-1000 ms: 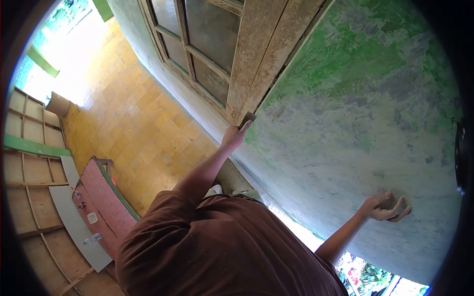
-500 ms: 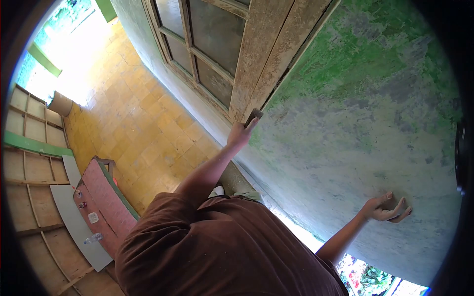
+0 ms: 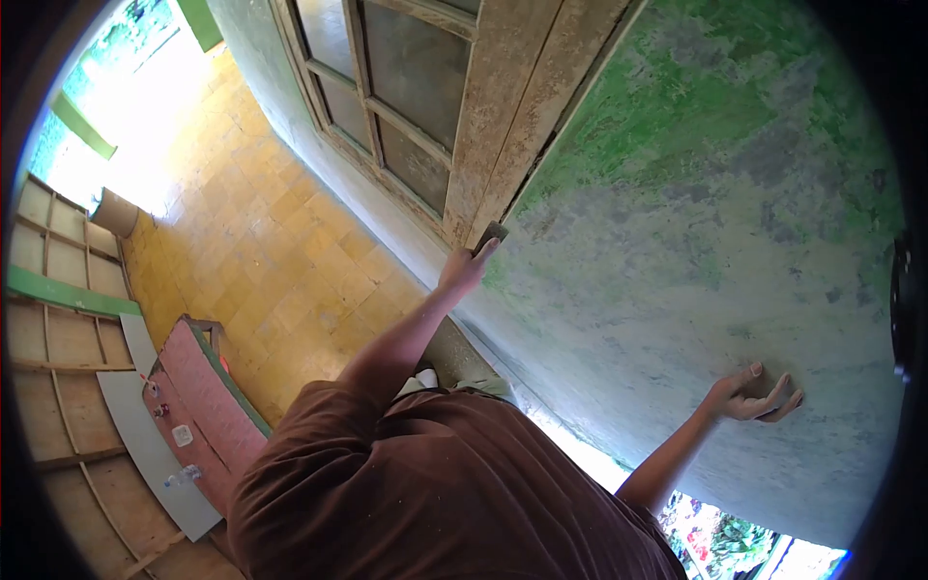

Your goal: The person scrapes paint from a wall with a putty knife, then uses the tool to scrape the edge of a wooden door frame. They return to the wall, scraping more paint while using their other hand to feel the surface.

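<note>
My left hand is closed round a small dark block, which touches the wall beside the lower end of the worn wooden window frame. Over at the right, my right hand is held close to the wall, its fingers apart and slightly curled, with nothing in them. The wall has patchy green paint above and a pale, grey-white surface lower down.
Yellow tiles cover the floor at the left. A pink table with a plastic bottle and small items stands at lower left, near a wooden panel wall. A round container is farther back.
The view has shifted slightly. My left hand and the block appear a little lower and to the left, still by the frame's edge. My right hand has stayed open near the wall.
</note>
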Action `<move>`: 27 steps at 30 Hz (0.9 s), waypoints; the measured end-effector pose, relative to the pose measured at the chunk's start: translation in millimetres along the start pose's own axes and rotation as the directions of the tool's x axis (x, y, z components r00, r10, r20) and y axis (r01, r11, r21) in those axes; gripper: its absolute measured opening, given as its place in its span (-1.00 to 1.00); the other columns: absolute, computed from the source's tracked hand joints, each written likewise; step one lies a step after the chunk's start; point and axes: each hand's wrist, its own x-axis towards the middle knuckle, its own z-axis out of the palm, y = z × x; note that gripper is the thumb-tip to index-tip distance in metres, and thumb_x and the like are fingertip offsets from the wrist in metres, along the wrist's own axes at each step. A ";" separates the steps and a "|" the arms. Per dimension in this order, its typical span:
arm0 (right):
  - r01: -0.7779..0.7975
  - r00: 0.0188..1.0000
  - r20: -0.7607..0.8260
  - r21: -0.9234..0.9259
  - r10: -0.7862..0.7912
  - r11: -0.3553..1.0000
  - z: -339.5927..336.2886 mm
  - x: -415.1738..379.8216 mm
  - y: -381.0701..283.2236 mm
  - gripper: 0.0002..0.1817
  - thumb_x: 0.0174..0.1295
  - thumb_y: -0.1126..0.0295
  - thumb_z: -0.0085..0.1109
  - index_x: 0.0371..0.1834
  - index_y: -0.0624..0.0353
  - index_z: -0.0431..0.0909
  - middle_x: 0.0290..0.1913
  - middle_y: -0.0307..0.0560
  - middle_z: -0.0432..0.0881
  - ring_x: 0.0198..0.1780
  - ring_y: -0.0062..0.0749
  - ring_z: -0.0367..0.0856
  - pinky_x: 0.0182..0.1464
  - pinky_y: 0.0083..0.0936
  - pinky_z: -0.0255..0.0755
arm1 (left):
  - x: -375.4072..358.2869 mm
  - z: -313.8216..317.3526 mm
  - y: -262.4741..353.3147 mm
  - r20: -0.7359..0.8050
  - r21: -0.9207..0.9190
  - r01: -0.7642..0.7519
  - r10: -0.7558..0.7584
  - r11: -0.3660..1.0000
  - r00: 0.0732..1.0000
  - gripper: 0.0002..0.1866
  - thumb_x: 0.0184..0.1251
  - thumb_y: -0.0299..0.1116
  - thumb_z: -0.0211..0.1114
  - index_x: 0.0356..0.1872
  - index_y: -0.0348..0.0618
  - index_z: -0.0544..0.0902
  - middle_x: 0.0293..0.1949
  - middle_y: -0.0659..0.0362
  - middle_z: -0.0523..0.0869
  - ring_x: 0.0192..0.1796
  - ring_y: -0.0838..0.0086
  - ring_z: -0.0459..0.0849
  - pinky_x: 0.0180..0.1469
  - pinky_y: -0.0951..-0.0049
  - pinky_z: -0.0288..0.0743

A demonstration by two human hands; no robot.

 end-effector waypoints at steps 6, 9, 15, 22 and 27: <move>-0.063 0.998 0.030 -0.001 0.063 0.998 -4.0 -2.6 -0.7 -0.50 0.29 0.10 0.08 0.11 0.28 0.38 0.27 0.20 0.15 0.37 0.09 0.07 0.27 0.01 0.15 | -21.1 3.9 -46.7 0.034 -0.016 0.044 -0.044 0.999 0.998 -0.19 0.17 0.35 0.03 -0.75 -0.37 0.53 -0.77 -0.05 0.51 -0.59 0.14 0.61 -0.47 0.16 0.38; -0.092 0.995 0.048 0.037 0.090 0.995 -4.9 -3.0 -3.2 -0.52 0.28 0.16 0.11 0.13 0.27 0.38 0.30 0.22 0.12 0.38 0.16 0.04 0.27 0.01 0.13 | -8.3 12.3 -15.0 0.013 -0.038 0.029 -0.028 0.999 1.000 -0.19 0.19 0.34 0.03 -0.77 -0.36 0.51 -0.79 -0.01 0.49 -0.61 0.16 0.59 -0.49 0.16 0.36; -0.091 0.991 0.096 0.014 0.089 0.996 -12.3 -1.3 1.7 -0.50 0.26 0.22 0.14 0.18 0.25 0.34 0.36 0.29 0.08 0.41 0.15 -0.01 0.29 0.04 0.07 | -30.9 10.8 21.7 0.292 -0.376 0.152 -0.039 0.914 0.956 -0.34 0.25 0.29 0.03 -0.73 -0.13 0.47 -0.80 0.22 0.41 -0.72 0.48 0.46 -0.62 0.44 0.32; -0.196 0.794 0.602 0.383 -0.083 0.903 -55.7 -67.5 -95.5 -0.60 0.12 0.31 0.17 0.08 0.03 0.49 0.31 0.14 0.20 0.38 0.11 0.08 0.34 0.06 0.04 | -116.6 -6.4 55.7 0.656 -0.640 0.435 0.156 0.633 0.738 -0.37 0.33 0.20 -0.02 -0.15 -0.32 0.54 -0.57 0.13 0.56 -0.51 0.42 0.59 -0.28 0.42 0.55; -0.346 0.589 0.659 0.728 -0.467 0.592 -86.2 -52.7 -182.4 -0.51 -0.09 0.33 0.22 0.03 -0.11 0.52 0.23 0.00 0.33 0.33 0.02 0.20 0.28 0.02 0.17 | -141.2 -8.9 78.9 0.813 -0.582 0.695 0.293 0.423 0.502 -0.38 0.40 0.12 -0.09 0.27 -0.16 0.32 -0.16 0.15 0.63 -0.13 0.37 0.64 -0.06 0.33 0.55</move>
